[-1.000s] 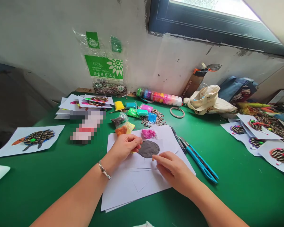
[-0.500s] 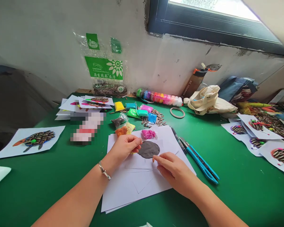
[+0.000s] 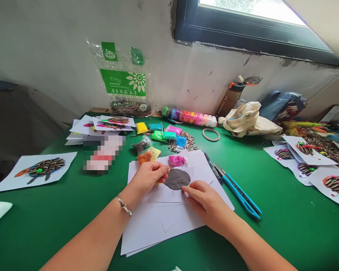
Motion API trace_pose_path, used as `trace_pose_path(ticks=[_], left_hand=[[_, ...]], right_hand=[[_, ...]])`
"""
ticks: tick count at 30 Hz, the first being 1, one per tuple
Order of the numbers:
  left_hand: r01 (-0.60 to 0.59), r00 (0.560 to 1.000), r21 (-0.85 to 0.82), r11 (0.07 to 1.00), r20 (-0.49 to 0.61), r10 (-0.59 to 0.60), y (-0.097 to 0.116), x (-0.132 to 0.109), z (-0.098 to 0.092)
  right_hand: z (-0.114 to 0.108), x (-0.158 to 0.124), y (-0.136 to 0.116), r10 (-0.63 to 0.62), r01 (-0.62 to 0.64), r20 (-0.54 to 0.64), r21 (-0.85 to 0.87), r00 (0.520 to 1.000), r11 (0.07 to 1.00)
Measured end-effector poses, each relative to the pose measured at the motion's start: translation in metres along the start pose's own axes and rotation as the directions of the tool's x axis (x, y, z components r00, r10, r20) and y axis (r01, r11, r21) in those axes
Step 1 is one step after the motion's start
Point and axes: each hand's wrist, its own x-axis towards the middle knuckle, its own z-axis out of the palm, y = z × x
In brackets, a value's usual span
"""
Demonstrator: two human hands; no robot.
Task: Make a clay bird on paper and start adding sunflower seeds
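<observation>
A flat, dark grey oval of clay (image 3: 177, 179) lies on a white sheet (image 3: 149, 229), on top of several stacked sheets. My left hand (image 3: 149, 177) is at the oval's left edge, thumb and forefinger pinched together; what sits between them is hidden. A bit of yellow shows under that hand. My right hand (image 3: 207, 199) rests low over the paper, its forefinger stretched out so that the tip touches the oval's lower right edge. Its thumb side is apart from the forefinger. Just beyond the hands lie bagged orange clay (image 3: 144, 157) and bagged magenta clay (image 3: 177, 161).
Right of the paper lie a blue cutter (image 3: 241, 197) and a pen (image 3: 213, 166). Loose sunflower seeds (image 3: 190, 142) and clay packets are behind. Finished seed pictures (image 3: 46, 168) lie at both sides. A tape roll (image 3: 211, 134), bottle (image 3: 230, 98) and cloth bag (image 3: 243, 118) stand farther back.
The small orange piece that showed under my right forefinger is out of sight now, and the fingertip sits at the grey oval's edge. My left hand has hardly moved.
</observation>
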Motion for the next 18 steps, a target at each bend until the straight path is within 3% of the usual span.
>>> trace_pose_path(ticks=[5, 11, 18], left_hand=[[-0.006, 1.000, 0.003, 1.000, -0.003, 0.006, 0.0004, -0.0004, 0.0003], [0.001, 1.000, 0.005, 1.000, -0.012, -0.001, -0.0017, 0.0018, -0.0006], [0.019, 1.000, -0.003, 1.000, -0.012, -0.019, -0.0052, 0.0039, -0.0017]], right_hand=[[-0.0005, 0.0015, -0.0057, -0.060, 0.060, 0.002, -0.120, 0.998, 0.991], [-0.0036, -0.0003, -0.0020, -0.023, 0.023, -0.022, -0.004, 0.999, 1.000], [-0.0039, 0.0024, -0.0084, -0.006, 0.006, 0.000, -0.039, 1.000, 0.999]])
